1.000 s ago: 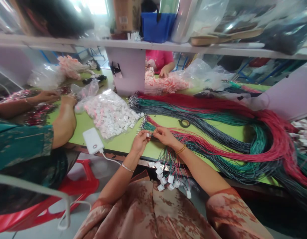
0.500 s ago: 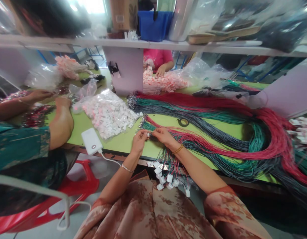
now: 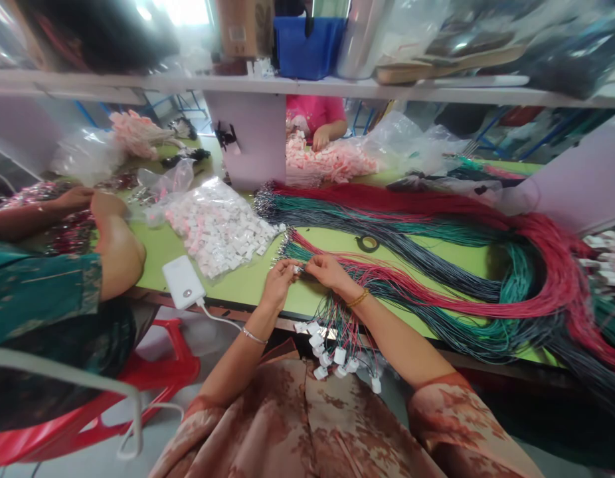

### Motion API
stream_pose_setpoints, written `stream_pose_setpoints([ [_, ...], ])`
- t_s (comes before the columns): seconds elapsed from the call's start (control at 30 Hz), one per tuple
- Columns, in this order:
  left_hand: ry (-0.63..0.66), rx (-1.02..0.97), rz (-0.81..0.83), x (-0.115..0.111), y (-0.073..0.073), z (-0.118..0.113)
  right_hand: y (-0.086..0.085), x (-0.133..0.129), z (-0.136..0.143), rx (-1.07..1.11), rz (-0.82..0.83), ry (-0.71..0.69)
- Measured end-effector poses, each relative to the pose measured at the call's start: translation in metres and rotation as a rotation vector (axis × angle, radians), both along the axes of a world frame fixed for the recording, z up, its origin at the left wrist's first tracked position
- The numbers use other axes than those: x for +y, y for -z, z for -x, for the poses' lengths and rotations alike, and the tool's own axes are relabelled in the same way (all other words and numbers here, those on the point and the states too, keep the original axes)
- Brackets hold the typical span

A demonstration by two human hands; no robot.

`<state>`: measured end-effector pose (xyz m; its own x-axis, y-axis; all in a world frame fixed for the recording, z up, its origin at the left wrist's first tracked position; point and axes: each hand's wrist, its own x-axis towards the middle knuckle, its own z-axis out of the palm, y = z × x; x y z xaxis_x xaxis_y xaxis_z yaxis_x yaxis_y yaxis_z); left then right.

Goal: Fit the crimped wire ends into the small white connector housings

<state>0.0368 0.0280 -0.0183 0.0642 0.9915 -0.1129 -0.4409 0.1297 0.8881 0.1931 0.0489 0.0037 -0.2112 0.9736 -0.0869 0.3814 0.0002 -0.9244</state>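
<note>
My left hand (image 3: 279, 284) is closed, its fingertips pinching a small white connector (image 3: 297, 269). Right beside it, my right hand (image 3: 330, 273) is closed in a pinch on a thin wire whose end meets the connector; the exact contact is too small to make out. Beneath and beyond both hands lies a bundle of red, green and black wires (image 3: 437, 302) with metal tips at its left end. Below my right wrist, several white connectors (image 3: 339, 356) on wires hang over the table edge. A clear bag of white connectors (image 3: 222, 232) lies to the left.
A second, larger wire bundle (image 3: 437, 207) curves along the back of the green table (image 3: 332, 240). A tape roll (image 3: 371, 250) lies between the bundles. A white power bank (image 3: 182, 282) with a cable sits at the front edge. Co-workers' hands (image 3: 108, 206) are at left and across.
My hands stay almost in place, the left fingers shifting slightly at the connector. The co-worker's hands at left have moved left and closer together. The hand across the table has shifted a little.
</note>
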Motion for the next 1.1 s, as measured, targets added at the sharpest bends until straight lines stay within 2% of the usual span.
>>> stream_pose_setpoints([
  [0.27, 0.011, 0.016, -0.008, -0.001, -0.002, 0.002, 0.000, 0.001, -0.002, 0.036, 0.016, -0.028],
  [0.5, 0.015, 0.128, -0.067, -0.001, -0.002, -0.003, -0.002, -0.001, 0.001, 0.114, 0.057, -0.022],
  [0.63, -0.057, 0.121, -0.053, 0.000, 0.001, -0.004, 0.000, -0.005, 0.009, 0.083, -0.117, 0.000],
  [0.73, -0.083, 0.068, -0.003, 0.001, 0.002, -0.002, -0.001, -0.007, 0.010, -0.007, -0.260, -0.061],
  [0.83, -0.089, 0.034, 0.022, 0.001, 0.002, -0.002, -0.001, -0.007, 0.010, -0.051, -0.299, -0.103],
  [1.0, -0.110, 0.114, -0.028, 0.001, 0.002, -0.002, -0.003, -0.012, 0.017, -0.240, -0.374, -0.053],
  [1.1, -0.103, 0.127, -0.025, -0.002, -0.001, -0.001, -0.011, -0.010, 0.009, -0.214, -0.386, -0.147],
])
